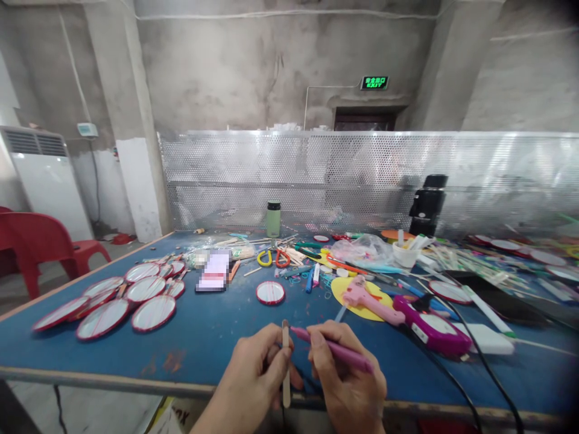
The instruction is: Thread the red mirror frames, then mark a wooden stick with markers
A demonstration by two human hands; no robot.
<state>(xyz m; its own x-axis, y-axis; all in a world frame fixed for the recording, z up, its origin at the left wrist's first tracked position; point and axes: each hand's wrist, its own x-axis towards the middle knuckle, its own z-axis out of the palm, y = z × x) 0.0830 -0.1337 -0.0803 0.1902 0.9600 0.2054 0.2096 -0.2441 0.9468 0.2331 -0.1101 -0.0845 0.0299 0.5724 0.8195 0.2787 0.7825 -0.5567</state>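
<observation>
Between thumb and fingers, my left hand (256, 374) grips a wooden craft stick (286, 392) held upright near the table's front edge. My right hand (341, 374) holds a pink marker pen (346, 354) like a writing tool, its tip at the upper part of the stick; whether it touches I cannot tell. Straight ahead of both hands lies a small round white disc with a red rim (270, 293). Right of it, a pink hot glue gun (371, 301) rests partly on a yellow round piece (339, 290).
Several red-rimmed white discs (151, 310) lie in a group at left, beside a phone (214, 271). Scissors (283, 258), pens, sticks and a white cup (406, 255) clutter the back. A green bottle (274, 219) and black flask (427, 206) stand before a perforated metal screen (244, 163). Cables cross the right side.
</observation>
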